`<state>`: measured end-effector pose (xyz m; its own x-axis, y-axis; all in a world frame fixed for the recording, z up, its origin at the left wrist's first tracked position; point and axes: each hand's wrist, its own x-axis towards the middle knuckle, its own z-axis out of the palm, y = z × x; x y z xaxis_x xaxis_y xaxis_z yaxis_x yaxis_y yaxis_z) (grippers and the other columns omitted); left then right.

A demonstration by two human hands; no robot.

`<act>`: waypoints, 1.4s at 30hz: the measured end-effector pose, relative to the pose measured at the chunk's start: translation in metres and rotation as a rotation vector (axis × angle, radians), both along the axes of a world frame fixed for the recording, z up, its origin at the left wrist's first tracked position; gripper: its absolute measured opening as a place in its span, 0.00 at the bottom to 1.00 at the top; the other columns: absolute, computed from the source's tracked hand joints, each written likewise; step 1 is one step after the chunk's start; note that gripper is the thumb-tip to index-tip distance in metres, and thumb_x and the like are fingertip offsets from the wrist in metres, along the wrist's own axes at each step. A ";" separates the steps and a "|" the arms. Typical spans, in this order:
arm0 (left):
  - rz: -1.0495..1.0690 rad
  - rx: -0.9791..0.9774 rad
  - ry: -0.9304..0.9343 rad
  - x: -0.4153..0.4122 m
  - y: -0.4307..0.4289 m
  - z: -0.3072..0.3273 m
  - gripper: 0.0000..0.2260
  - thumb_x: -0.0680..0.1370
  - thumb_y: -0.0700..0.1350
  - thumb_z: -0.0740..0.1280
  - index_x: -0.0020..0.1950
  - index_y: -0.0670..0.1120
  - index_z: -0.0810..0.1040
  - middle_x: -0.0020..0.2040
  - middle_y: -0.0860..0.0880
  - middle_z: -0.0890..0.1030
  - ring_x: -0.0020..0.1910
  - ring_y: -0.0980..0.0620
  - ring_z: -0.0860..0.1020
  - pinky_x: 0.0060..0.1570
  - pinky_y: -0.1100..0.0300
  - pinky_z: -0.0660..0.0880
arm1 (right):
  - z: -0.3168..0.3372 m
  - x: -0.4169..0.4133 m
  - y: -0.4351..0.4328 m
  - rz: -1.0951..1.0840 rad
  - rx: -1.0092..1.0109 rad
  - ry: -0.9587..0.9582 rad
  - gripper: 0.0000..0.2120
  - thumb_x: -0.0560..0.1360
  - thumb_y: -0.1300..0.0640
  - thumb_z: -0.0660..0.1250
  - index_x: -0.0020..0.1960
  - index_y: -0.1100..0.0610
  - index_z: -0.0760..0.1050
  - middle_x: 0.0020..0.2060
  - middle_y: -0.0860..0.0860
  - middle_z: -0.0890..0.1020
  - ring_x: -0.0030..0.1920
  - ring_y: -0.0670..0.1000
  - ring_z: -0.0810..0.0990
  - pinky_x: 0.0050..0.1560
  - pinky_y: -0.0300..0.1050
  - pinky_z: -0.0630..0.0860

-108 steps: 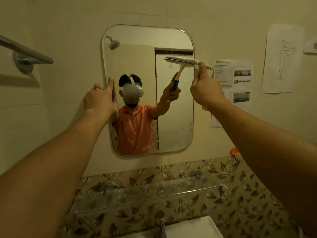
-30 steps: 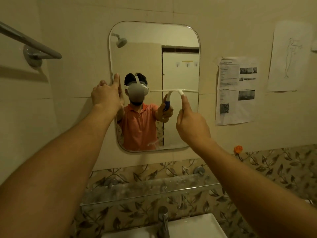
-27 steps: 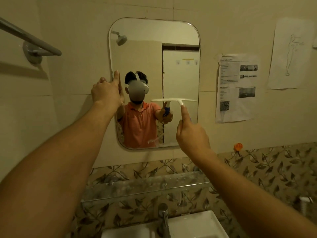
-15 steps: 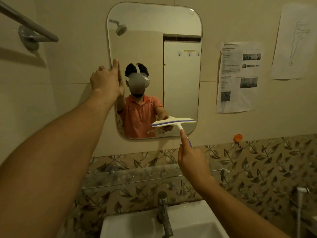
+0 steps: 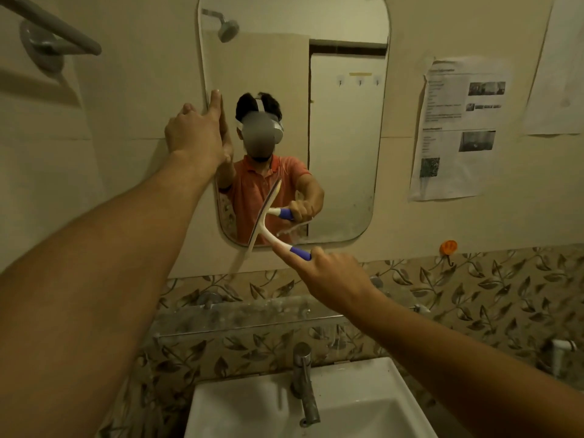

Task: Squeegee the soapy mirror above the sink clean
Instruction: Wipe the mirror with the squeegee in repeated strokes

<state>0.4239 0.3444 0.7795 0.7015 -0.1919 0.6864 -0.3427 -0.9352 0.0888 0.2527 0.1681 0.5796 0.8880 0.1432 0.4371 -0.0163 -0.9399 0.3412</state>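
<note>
The rounded mirror (image 5: 344, 147) hangs on the tiled wall above the sink (image 5: 252, 406). My left hand (image 5: 194, 132) grips the mirror's left edge at mid height. My right hand (image 5: 328, 273) holds the white squeegee (image 5: 262, 222) by its blue and white handle, with the forefinger stretched along it. The blade now stands almost upright and tilted, crossing the mirror's lower left corner and reaching below the frame. A thin streak of water or foam lies on the glass near the bottom edge, right of the blade.
A glass shelf (image 5: 252, 314) runs under the mirror, with a metal tap (image 5: 305, 380) below it. A towel bar (image 5: 53, 33) is fixed at upper left. Printed sheets (image 5: 458, 128) are taped right of the mirror, and an orange hook (image 5: 448, 247) sits lower.
My right hand pulled the squeegee down the mirror's right half to its bottom, then swung the blade from level to nearly upright at the lower left. My left hand stayed on the edge.
</note>
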 end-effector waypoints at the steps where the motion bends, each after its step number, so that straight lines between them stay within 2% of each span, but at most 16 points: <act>1: 0.002 0.005 0.002 -0.001 0.000 0.000 0.53 0.71 0.56 0.78 0.82 0.59 0.43 0.63 0.34 0.70 0.60 0.34 0.75 0.53 0.44 0.75 | 0.003 0.001 -0.004 -0.002 -0.011 0.008 0.41 0.85 0.55 0.60 0.78 0.38 0.30 0.41 0.55 0.70 0.31 0.50 0.73 0.34 0.47 0.79; 5: 0.030 0.015 0.017 -0.004 -0.001 0.000 0.54 0.70 0.58 0.79 0.82 0.59 0.42 0.63 0.34 0.71 0.59 0.34 0.75 0.54 0.42 0.75 | 0.007 0.001 -0.020 -0.015 -0.073 0.036 0.44 0.84 0.56 0.62 0.79 0.38 0.27 0.39 0.55 0.71 0.28 0.49 0.69 0.30 0.44 0.73; 9: 0.062 0.037 0.008 -0.009 -0.003 0.000 0.54 0.69 0.60 0.78 0.82 0.59 0.42 0.60 0.34 0.71 0.57 0.34 0.75 0.51 0.43 0.75 | 0.011 -0.005 -0.043 -0.021 -0.111 0.064 0.47 0.84 0.57 0.62 0.77 0.37 0.23 0.34 0.53 0.66 0.28 0.49 0.69 0.28 0.43 0.71; 15: 0.090 0.055 -0.014 -0.010 -0.004 0.000 0.55 0.69 0.61 0.78 0.82 0.59 0.42 0.59 0.34 0.71 0.56 0.34 0.76 0.50 0.42 0.76 | 0.006 -0.011 -0.078 -0.002 -0.158 0.097 0.55 0.83 0.59 0.64 0.67 0.36 0.13 0.34 0.53 0.68 0.29 0.49 0.71 0.30 0.44 0.75; 23: 0.120 0.070 -0.022 -0.012 -0.005 0.001 0.56 0.66 0.64 0.79 0.81 0.59 0.42 0.58 0.35 0.72 0.55 0.33 0.76 0.47 0.41 0.76 | -0.007 -0.034 -0.117 -0.058 -0.123 0.146 0.54 0.84 0.56 0.64 0.67 0.34 0.14 0.38 0.53 0.69 0.31 0.49 0.72 0.32 0.42 0.73; 27: 0.132 0.082 -0.028 -0.012 -0.005 0.002 0.56 0.67 0.64 0.78 0.81 0.58 0.43 0.59 0.34 0.72 0.55 0.32 0.76 0.46 0.42 0.76 | -0.012 -0.045 -0.136 -0.091 -0.120 0.172 0.54 0.84 0.55 0.63 0.64 0.34 0.11 0.41 0.55 0.72 0.34 0.50 0.76 0.35 0.43 0.77; 34: 0.140 0.077 -0.023 -0.014 -0.006 0.001 0.56 0.66 0.64 0.78 0.81 0.59 0.42 0.59 0.35 0.73 0.55 0.33 0.76 0.47 0.41 0.76 | -0.015 -0.049 -0.148 -0.110 -0.138 0.176 0.55 0.84 0.56 0.63 0.65 0.34 0.11 0.40 0.54 0.72 0.32 0.49 0.72 0.35 0.43 0.75; 42: 0.119 0.073 -0.036 -0.012 -0.005 0.001 0.57 0.66 0.63 0.79 0.81 0.59 0.43 0.58 0.35 0.73 0.55 0.33 0.76 0.47 0.42 0.76 | -0.021 -0.073 -0.172 -0.205 -0.116 0.183 0.50 0.86 0.55 0.59 0.66 0.37 0.12 0.41 0.52 0.72 0.32 0.46 0.71 0.35 0.39 0.74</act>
<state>0.4120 0.3390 0.7809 0.6971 -0.1590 0.6992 -0.2307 -0.9730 0.0087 0.1794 -0.0038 0.5589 0.9660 -0.0072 0.2584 -0.1298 -0.8778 0.4610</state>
